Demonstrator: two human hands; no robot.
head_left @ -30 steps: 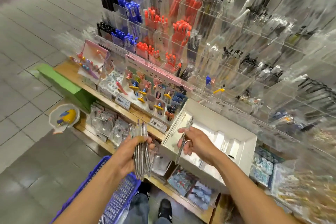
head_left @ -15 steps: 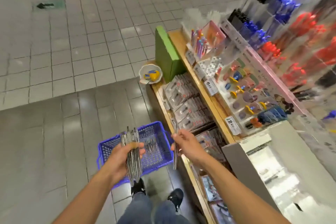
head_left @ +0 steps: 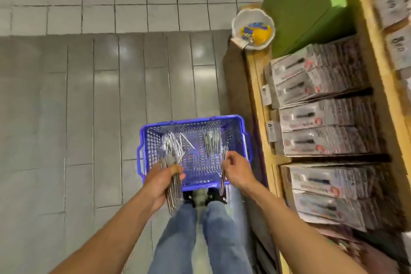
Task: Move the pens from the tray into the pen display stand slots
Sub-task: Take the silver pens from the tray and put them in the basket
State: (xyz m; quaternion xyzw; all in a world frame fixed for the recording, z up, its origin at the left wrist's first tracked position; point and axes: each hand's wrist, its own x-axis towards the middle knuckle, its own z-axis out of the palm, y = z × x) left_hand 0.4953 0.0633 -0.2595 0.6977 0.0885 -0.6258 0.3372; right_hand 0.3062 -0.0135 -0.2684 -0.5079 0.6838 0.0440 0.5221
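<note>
A blue plastic basket stands on the floor right in front of my feet. Loose clear-wrapped pens lie inside it. My left hand grips a thick bundle of wrapped pens over the basket's near left corner. My right hand pinches a single pen over the basket's near right corner. The pen display stand is out of view.
A wooden shelf runs along the right, stacked with packaged pens. A white bowl with yellow and blue items sits at the shelf's far end beside a green block. Grey tiled floor lies to the left.
My view swung down and left from the pen display and white tray to the floor basket. Both hands kept their pens and now hover over the basket.
</note>
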